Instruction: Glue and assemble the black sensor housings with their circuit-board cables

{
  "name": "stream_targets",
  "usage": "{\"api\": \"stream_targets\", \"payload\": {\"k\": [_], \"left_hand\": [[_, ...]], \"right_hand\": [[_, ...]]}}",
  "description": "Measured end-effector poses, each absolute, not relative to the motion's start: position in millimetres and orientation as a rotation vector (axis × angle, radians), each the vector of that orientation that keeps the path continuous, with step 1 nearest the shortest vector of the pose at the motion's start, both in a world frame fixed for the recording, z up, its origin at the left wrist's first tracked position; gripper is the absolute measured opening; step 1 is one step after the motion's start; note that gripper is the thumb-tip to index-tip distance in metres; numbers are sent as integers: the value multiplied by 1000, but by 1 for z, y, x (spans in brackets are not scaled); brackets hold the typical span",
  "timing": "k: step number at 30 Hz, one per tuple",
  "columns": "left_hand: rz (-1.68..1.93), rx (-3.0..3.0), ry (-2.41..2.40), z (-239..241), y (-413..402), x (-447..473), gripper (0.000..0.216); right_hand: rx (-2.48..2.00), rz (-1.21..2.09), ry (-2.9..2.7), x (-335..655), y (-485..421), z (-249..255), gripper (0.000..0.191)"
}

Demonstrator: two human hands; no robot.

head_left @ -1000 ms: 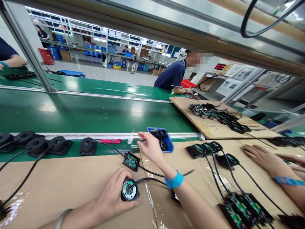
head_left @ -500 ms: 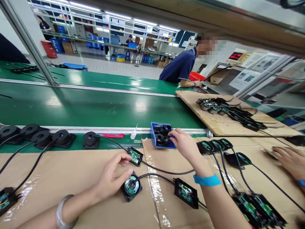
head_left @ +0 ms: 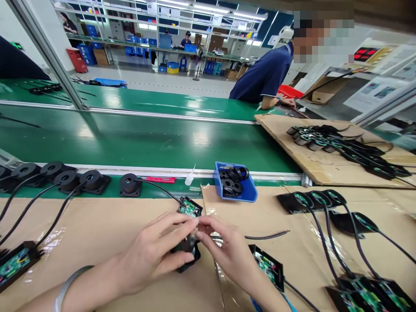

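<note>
Housing, black and round, lies on the cardboard just below a green board, with a blue tray beyond. The left hand curls round it, thumb against its side. The right hand pinches at its top, fingertips meeting the left's; what it grips I cannot tell.

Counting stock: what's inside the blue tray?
Black ring-shaped parts fill the blue tray, some above its far rim; top ones hide any beneath. Nearby, the left hand grips a black unit; the right hand pinches at it.
</note>
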State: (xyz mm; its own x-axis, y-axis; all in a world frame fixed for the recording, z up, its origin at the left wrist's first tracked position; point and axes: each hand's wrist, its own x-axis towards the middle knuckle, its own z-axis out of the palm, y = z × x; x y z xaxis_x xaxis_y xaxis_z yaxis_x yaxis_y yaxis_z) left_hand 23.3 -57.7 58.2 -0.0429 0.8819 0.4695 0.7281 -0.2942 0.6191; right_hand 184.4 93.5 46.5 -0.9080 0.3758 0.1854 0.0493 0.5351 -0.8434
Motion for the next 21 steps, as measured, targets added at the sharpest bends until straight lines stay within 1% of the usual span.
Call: {"api": "stream_targets", "payload": {"k": [3,4,7,8,13,17,21], "left_hand": [[1130,1890,1904,62,-64,25,47],[1100,1830,1920,61,-66,27,44],[1097,1806,1980,55,-71,37,28],[1107,1850,2039,52,-72,41,24],[1077,2042,2341,39,-72,63,33],[1086,2129,2448,33,-69,73,24],[1089,2178,2425,27,-70,76,19]], "right_hand": [[-288,1118,-2621,204,105,41,25],[-284,1100,-2661,209,107,38,25],[-294,1105,-2630,217,108,25,10],[-280,1104,-2590,217,107,20,10],[-190,1038,-2431,212,105,8,13],[-178,952,-2390,212,104,6,16],[-191,897,-2363,214,103,4,16]]}}
